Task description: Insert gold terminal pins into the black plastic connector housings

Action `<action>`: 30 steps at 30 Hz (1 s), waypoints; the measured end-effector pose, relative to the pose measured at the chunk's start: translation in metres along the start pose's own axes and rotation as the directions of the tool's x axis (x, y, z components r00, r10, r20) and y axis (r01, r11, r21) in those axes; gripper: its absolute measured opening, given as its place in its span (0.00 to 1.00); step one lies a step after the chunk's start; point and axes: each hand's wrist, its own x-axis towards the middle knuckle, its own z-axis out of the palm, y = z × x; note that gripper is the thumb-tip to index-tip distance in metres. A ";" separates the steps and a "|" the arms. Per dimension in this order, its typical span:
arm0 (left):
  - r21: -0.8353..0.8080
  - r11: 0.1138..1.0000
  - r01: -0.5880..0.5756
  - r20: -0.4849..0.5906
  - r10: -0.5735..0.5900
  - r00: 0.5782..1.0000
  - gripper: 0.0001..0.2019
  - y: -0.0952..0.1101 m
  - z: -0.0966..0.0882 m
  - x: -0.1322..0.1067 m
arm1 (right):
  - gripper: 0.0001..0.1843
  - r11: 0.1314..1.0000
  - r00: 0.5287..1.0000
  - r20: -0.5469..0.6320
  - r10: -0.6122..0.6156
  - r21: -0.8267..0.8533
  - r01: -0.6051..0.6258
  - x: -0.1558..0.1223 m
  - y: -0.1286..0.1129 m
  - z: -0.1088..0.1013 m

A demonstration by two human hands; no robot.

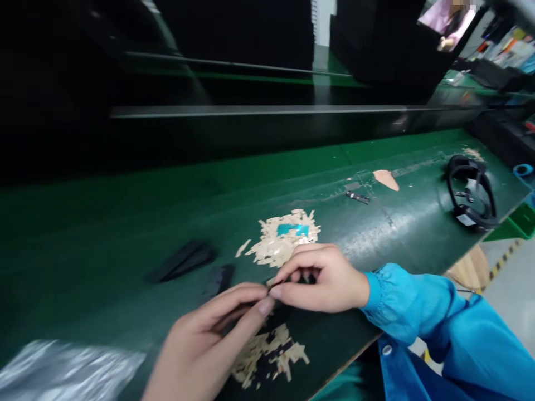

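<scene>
My left hand [213, 331] and my right hand [321, 278] meet above the green bench mat [125, 223], fingertips pinching a small dark part [271, 290]. Its exact shape is hidden by my fingers. Just above my right hand lies a heap of beige adhesive scraps [280, 245] with a teal piece [292, 229] on it. A second scrap heap [267, 356] lies below my left hand. Two black strips [181, 260] [217, 281] rest left of my fingers.
A black strap device [470, 192], a small dark metal part [358, 197] and a beige scrap [387, 179] lie further right. A silvery plastic sheet [62, 367] lies at lower left. Black shelving runs behind the bench, and the bench edge is at lower right.
</scene>
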 end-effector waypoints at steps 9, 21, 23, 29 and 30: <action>-0.036 0.990 -0.133 0.037 0.134 0.990 0.05 0.013 0.014 -0.008 | 0.07 0.910 0.968 0.014 0.251 0.338 -0.241 -0.008 -0.003 -0.006; 0.099 0.983 -0.157 0.070 0.150 0.986 0.06 0.012 0.016 -0.009 | 0.05 0.976 0.983 -0.081 0.162 0.160 -0.148 -0.010 -0.002 -0.008; 0.040 0.999 -0.030 0.068 0.028 0.997 0.10 0.012 0.015 -0.010 | 0.06 0.978 0.983 -0.100 0.152 0.159 -0.135 -0.010 -0.002 -0.008; -0.192 0.979 0.068 0.197 -0.030 0.980 0.13 0.016 0.009 -0.006 | 0.05 0.880 0.960 0.098 0.263 0.384 -0.280 -0.011 -0.003 -0.006; -0.217 0.973 0.081 0.217 -0.033 0.976 0.14 0.016 0.008 -0.006 | 0.05 0.845 0.948 0.146 0.283 0.430 -0.319 -0.010 -0.003 -0.006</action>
